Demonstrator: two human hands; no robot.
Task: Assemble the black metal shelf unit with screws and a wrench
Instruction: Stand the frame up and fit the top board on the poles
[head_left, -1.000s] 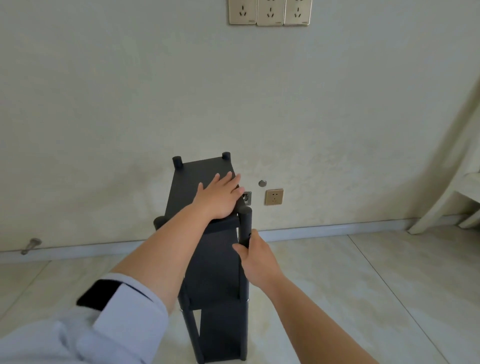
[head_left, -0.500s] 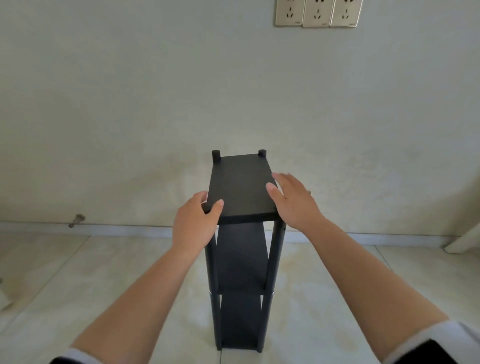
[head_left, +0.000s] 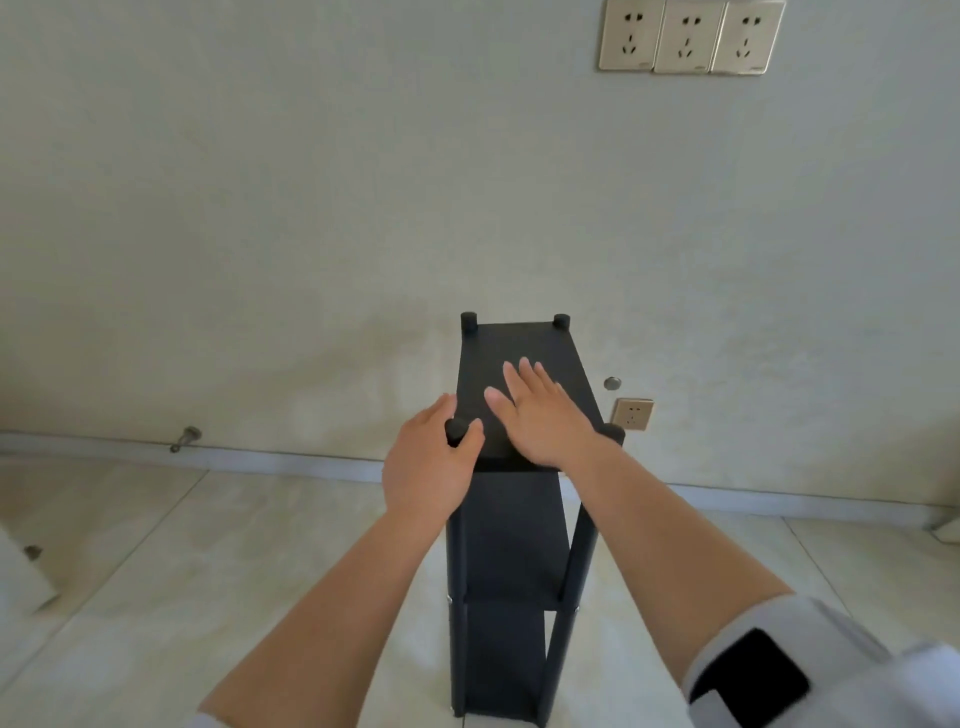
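The black metal shelf unit (head_left: 519, 545) stands upright on the tiled floor in front of the wall, with several tiers and four round posts. My left hand (head_left: 428, 467) grips the top of the near left post, thumb and fingers curled round its cap. My right hand (head_left: 540, 415) lies flat on the top shelf, fingers straight and spread. No screws or wrench show in this view.
A low wall socket (head_left: 632, 414) and a small round fitting (head_left: 612, 383) sit right of the shelf. A triple socket panel (head_left: 688, 36) is high on the wall. A metal door stop (head_left: 184, 439) sticks out by the skirting at left.
My right hand moved from the top shelf's right edge onto its surface, lying flat. My left hand slid to curl round the near left post cap. The view shifted slightly.
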